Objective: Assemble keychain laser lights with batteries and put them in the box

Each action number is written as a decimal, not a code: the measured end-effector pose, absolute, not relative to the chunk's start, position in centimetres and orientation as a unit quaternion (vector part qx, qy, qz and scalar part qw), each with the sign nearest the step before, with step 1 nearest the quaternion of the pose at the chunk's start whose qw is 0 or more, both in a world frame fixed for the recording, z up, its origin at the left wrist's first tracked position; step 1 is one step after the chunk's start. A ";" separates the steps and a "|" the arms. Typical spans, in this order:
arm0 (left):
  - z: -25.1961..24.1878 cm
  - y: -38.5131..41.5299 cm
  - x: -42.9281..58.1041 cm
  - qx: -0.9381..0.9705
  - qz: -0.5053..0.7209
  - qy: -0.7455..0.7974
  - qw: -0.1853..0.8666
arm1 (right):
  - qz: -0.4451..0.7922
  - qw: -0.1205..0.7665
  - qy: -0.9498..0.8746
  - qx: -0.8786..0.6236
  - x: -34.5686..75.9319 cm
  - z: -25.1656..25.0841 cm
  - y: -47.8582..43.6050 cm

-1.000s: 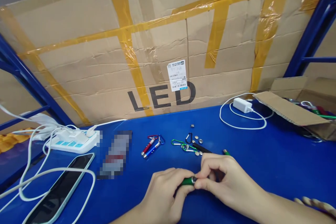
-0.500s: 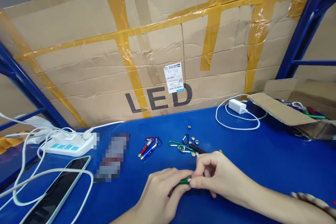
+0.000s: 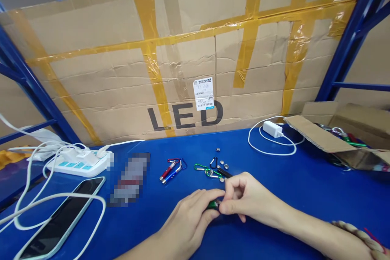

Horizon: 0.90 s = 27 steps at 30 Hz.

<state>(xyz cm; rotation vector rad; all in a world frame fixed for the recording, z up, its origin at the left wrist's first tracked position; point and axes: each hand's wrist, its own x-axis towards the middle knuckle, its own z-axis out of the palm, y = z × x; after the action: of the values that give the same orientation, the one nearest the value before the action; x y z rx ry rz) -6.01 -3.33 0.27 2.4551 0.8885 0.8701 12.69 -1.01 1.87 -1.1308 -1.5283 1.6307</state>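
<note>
My left hand [image 3: 190, 217] is closed around a small green flashlight [image 3: 213, 204], much of it hidden by the fingers. Thumb and forefinger of my right hand [image 3: 248, 196] pinch at the flashlight's silvery end; any small part between them is hidden. Just beyond the hands lie green carabiner clips [image 3: 201, 167], a black carabiner clip [image 3: 213, 162] and a black tube [image 3: 224, 173], partly covered by my right hand. Several small round silver pieces [image 3: 226, 166], like button cells, are scattered there. Further left, a red flashlight [image 3: 167, 171] and a blue flashlight [image 3: 171, 176] rest side by side, each with a clip.
On the left are a phone [image 3: 65, 221], looping white cables [image 3: 102, 207] and a power strip [image 3: 91, 167]. A blurred flat item [image 3: 129, 180] lies nearby. At right stand a white charger [image 3: 272, 128] and an open carton [image 3: 323, 134]. Large cardboard [image 3: 183, 65] walls the back.
The camera view has shifted slightly. Both hands stay together at the green flashlight, whose end has turned a little, and the fingers have moved slightly.
</note>
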 end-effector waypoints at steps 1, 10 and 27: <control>0.3 -3.4 -6.0 0.875 0.307 0.318 0.195 | 0.615 0.311 -0.582 -0.433 12.7 1.9 -1.0; 0.7 -3.3 -5.5 0.850 0.315 0.371 0.202 | 0.475 0.345 -0.675 -0.447 12.4 1.1 -1.4; -0.1 -2.5 -5.3 0.817 0.337 0.437 0.166 | -0.144 0.210 -0.571 -0.781 22.8 7.8 3.9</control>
<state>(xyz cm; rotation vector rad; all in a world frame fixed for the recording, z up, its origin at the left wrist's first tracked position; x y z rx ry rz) -5.27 -2.50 -0.13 2.3262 1.2448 0.9605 22.84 3.92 7.81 -2.1702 -1.5864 -0.3998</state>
